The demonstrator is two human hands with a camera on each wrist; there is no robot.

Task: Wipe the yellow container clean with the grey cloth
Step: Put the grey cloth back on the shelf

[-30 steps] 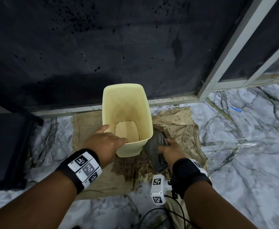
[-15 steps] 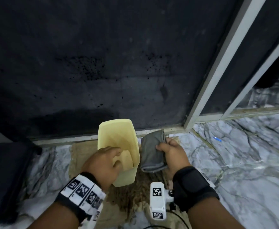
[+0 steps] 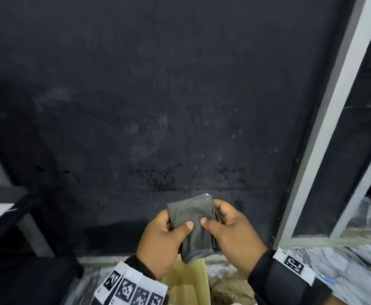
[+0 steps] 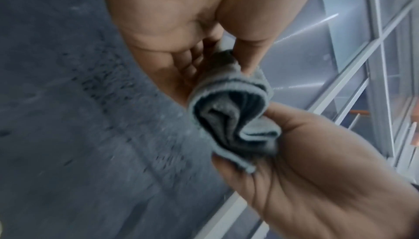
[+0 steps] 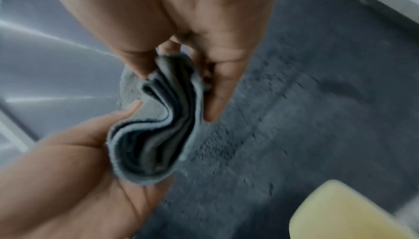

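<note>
Both hands hold the folded grey cloth (image 3: 192, 219) up in front of the dark wall. My left hand (image 3: 169, 234) pinches its left side with thumb on top; my right hand (image 3: 224, 225) pinches its right side. The wrist views show the cloth (image 4: 235, 115) (image 5: 156, 135) folded in several layers between the two hands. The yellow container (image 3: 193, 282) stands on the floor below the hands, partly hidden by the left wrist; no hand touches it. Its rim corner (image 5: 340, 212) shows in the right wrist view.
A dark speckled wall (image 3: 158, 106) fills the view ahead. A grey metal frame (image 3: 325, 133) runs up on the right, with marble floor (image 3: 345, 265) beyond it. A stained brown rag (image 3: 230, 289) lies by the container. A dark object (image 3: 15, 271) sits at the lower left.
My left hand let go of the container and came up to take the cloth's left side. My right hand lifted the cloth higher. The view tilted up toward the wall.
</note>
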